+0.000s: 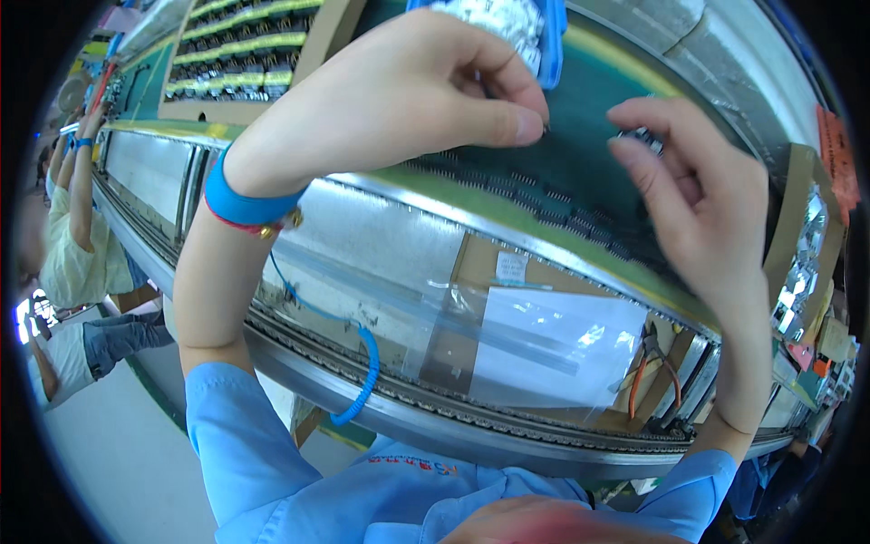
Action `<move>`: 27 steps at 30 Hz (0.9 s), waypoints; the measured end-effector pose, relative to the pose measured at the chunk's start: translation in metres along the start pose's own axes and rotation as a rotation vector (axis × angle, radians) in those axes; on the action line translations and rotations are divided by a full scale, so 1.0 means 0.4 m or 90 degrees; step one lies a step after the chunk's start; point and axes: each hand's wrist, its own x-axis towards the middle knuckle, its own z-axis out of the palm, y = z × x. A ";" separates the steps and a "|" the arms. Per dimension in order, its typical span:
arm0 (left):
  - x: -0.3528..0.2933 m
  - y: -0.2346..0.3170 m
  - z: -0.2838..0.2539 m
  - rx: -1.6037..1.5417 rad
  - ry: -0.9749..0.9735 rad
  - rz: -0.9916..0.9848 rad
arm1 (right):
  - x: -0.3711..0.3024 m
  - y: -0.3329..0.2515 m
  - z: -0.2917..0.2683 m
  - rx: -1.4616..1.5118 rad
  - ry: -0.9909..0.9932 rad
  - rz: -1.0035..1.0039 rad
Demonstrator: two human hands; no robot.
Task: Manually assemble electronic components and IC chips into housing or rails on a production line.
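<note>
My left hand (453, 91) reaches over the green work surface with thumb and forefinger pinched together. What sits at its fingertips, if anything, is too small to make out. Opposite it, my right hand (693, 186) is closed, gripping a small black-and-silver electronic part (642, 139) between thumb and fingers. Below both hands, rows of small black pinned chips (544, 201) lie on the green mat (580, 113). A blue bin (553, 45) filled with silvery-white small parts (503, 20) stands just beyond my left hand. A blue wristband (240, 195) circles my left wrist.
A cardboard tray (213, 111) of yellow-and-black components lies far left. Nearer me run a chain rail (435, 412), a coiled blue cord (370, 376), a white sheet (553, 344) under plastic and orange-handled pliers (651, 349). A carton (784, 213) with silvery parts stands right. Other people work at left.
</note>
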 end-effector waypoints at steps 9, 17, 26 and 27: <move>-0.051 -0.001 -0.009 -0.459 -0.114 -0.057 | 0.031 -0.045 -0.002 -0.054 0.109 -0.254; -0.098 -0.027 -0.005 -0.525 -0.132 -0.053 | 0.060 -0.102 0.018 -0.062 0.075 -0.311; -0.113 -0.077 0.044 -0.613 -0.151 -0.011 | 0.041 -0.169 0.025 -0.051 0.004 -0.323; -0.123 -0.079 0.043 -0.603 -0.152 0.007 | 0.041 -0.176 0.026 -0.041 -0.028 -0.295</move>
